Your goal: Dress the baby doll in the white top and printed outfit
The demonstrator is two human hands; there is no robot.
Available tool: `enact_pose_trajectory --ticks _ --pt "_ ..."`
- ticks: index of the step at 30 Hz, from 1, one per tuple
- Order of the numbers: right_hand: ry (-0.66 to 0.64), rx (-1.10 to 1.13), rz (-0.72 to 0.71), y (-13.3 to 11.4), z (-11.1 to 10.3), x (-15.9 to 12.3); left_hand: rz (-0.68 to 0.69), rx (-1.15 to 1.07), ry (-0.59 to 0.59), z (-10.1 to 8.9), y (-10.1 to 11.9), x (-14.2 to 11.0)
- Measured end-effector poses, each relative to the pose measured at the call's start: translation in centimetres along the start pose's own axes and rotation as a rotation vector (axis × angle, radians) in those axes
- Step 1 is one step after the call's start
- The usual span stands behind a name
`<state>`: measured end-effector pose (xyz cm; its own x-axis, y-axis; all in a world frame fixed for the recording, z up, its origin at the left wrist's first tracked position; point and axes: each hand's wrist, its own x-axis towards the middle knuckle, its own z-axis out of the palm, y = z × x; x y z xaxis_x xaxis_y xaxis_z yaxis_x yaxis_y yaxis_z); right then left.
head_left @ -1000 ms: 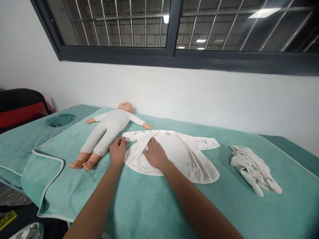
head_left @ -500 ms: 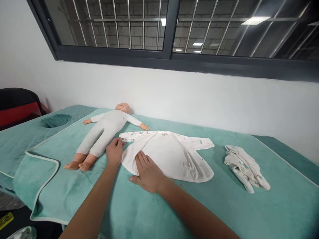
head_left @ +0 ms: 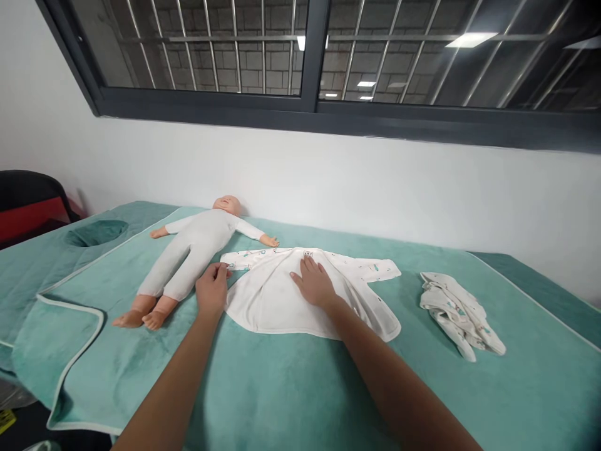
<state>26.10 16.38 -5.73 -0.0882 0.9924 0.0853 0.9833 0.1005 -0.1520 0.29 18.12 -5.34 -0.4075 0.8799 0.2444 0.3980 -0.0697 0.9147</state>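
Note:
A white baby top [head_left: 277, 300] with small printed sleeves lies spread open on the green bed cover, its plain inside facing up. My left hand [head_left: 212, 289] pinches the cuff of its left sleeve. Flat on the upper middle of the cloth, just below the neck label, rests my right hand [head_left: 313, 282], fingers stretched out. A baby doll [head_left: 201, 244] in a white bodysuit lies on its back to the left, one of its hands close to the top's left sleeve.
A crumpled white printed garment [head_left: 462, 313] lies to the right on the green cover [head_left: 291, 388]. Behind the bed are a white wall and a barred window [head_left: 310, 103]. A black and red chair [head_left: 32, 200] stands at the far left, near a round hole [head_left: 96, 233] in the bed.
My right hand has moved from the lower left edge of the top up and right to near its neck label. My left hand keeps its hold on the cuff.

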Motion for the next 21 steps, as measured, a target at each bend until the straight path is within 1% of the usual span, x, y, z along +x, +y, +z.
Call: enact_pose_trajectory --ticks 2,5,7,9,12,16,21 --pt "0.01 -0.015 0.073 1.7 0.0 0.5 -0.002 -0.001 -0.002 -0.1 0.0 0.0" --pt "0.016 -0.018 0.171 3.9 -0.3 0.3 -0.006 -0.001 -0.01 -0.1 0.0 0.0" --pt "0.018 -0.021 0.214 4.8 -0.6 -0.1 -0.007 -0.001 -0.014 -0.2 0.0 0.0" --pt "0.021 -0.029 0.238 5.2 -0.7 -0.6 -0.008 -0.002 -0.015 -0.2 0.0 0.0" --pt "0.035 -0.063 0.223 5.1 -0.6 -1.5 -0.014 -0.005 -0.013 -0.2 -0.1 0.1" --pt "0.057 -0.116 0.12 4.2 -0.1 -3.4 -0.016 -0.007 -0.015 -0.1 -0.2 0.1" --pt "0.052 -0.117 0.019 2.4 0.2 -6.1 -0.02 -0.003 -0.015 -0.2 -0.1 -0.1"
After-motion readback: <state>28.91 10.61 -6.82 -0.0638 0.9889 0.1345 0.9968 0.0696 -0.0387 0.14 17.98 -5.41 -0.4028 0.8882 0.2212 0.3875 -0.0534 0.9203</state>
